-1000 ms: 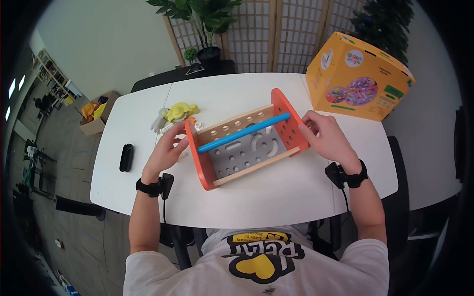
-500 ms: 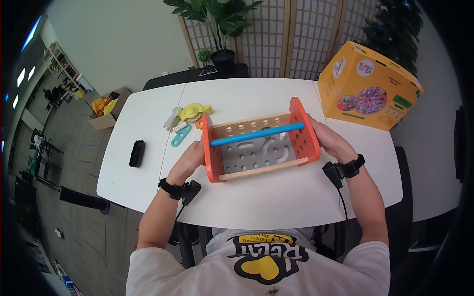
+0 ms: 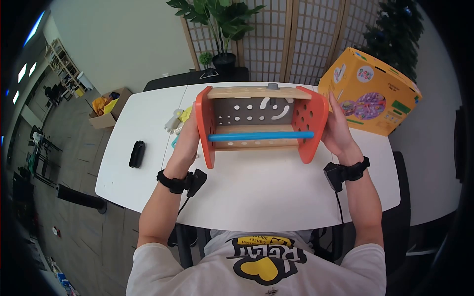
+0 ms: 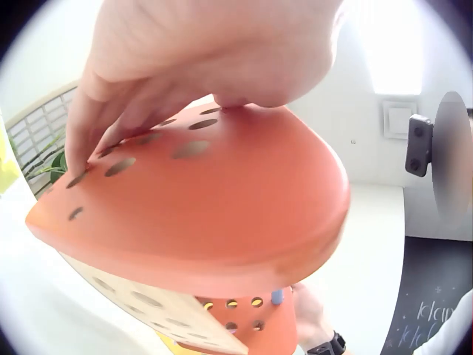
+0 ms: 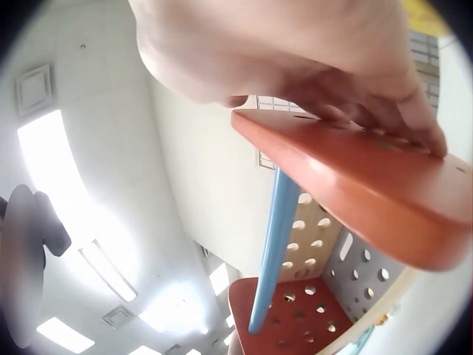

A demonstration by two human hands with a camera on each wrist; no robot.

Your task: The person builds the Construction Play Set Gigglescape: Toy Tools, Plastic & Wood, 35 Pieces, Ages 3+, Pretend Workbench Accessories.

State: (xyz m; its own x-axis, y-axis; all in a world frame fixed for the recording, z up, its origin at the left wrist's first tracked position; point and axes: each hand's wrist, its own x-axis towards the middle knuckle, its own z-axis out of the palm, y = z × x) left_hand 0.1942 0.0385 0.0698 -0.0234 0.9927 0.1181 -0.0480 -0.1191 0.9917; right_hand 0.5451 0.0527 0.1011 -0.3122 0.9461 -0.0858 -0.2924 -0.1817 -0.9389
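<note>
The wooden toy toolbox (image 3: 254,129) has just been turned: its grey perforated panel (image 3: 243,113) now shows beyond the blue rod (image 3: 261,136), so the panel seems easier to inspect. It is over the white table (image 3: 256,197), between left hand (image 3: 187,140) and right hand (image 3: 338,130), whose nearly straight fingers press the 2 red end panels (image 3: 203,124).

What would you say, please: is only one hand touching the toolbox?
No, the left hand and the right hand each touch a red end of the toolbox.
</note>
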